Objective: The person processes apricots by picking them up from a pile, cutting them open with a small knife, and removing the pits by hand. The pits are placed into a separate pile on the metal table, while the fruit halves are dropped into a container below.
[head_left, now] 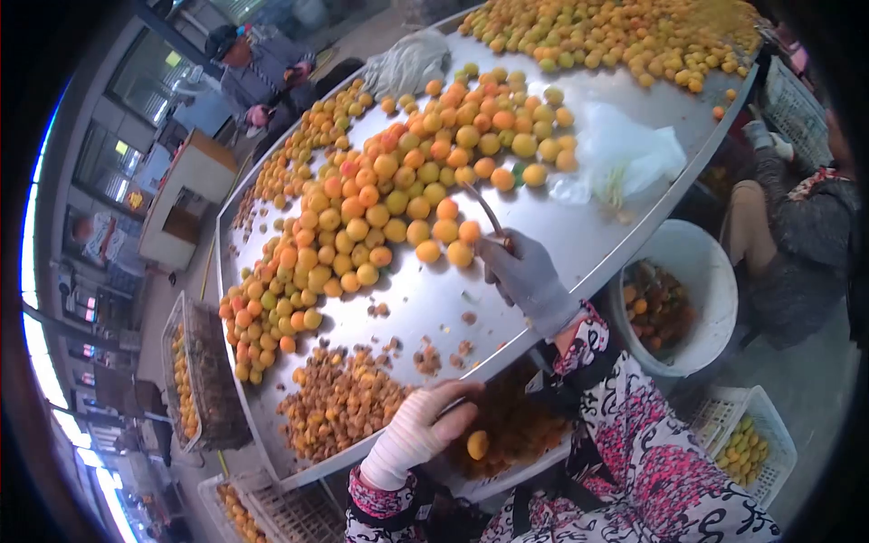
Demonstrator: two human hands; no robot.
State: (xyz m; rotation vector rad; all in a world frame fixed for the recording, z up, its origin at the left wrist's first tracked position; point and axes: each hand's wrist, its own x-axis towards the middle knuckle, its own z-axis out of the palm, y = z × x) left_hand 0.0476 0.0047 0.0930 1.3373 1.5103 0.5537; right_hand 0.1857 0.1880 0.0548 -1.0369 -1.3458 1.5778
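My right hand (525, 279), in a grey glove, is closed round a thin curved knife (486, 206). The blade points up toward the heap of apricots (389, 195) on the metal table (403, 312). At the near table edge is my left hand (433, 418), its wrist wrapped in white. Its fingers are apart, with nothing gripped between them. A single apricot (477, 444) shows just below those fingertips, above a crate (507, 484) of dark orange fruit pieces. Left of that hand lies a pile of small brown-orange pits (339, 398).
A white bucket (715, 308) with fruit scraps stands at right. Crates (778, 452) of fruit sit on the floor around the table. Clear plastic bag (634, 149) and grey cloth (407, 65) lie on the tabletop. Other people (258, 77) work at left and right (806, 235).
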